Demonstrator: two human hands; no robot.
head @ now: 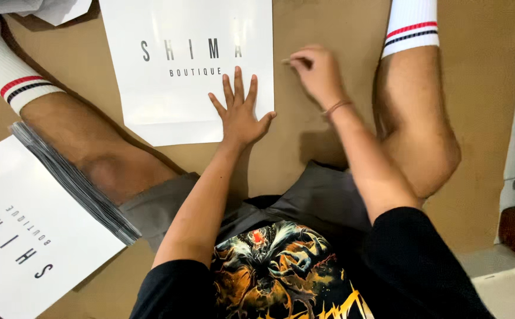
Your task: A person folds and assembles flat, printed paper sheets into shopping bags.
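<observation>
I sit on brown cardboard flooring (328, 23) with my legs spread. A white glossy bag with dark printed lettering (180, 65) lies flat between my legs. My left hand (238, 109) presses flat on its lower right corner, fingers spread. My right hand (315, 72) hovers just right of the bag's edge, fingertips pinched on a thin strip (285, 60) that sticks out to the left; what the strip is cannot be made out.
A thick stack of the same white bags with grey edges (39, 218) lies at the lower left beside my left leg (92, 147). More white sheets (45, 9) sit at the top left. My right leg (414, 112) is bent at right.
</observation>
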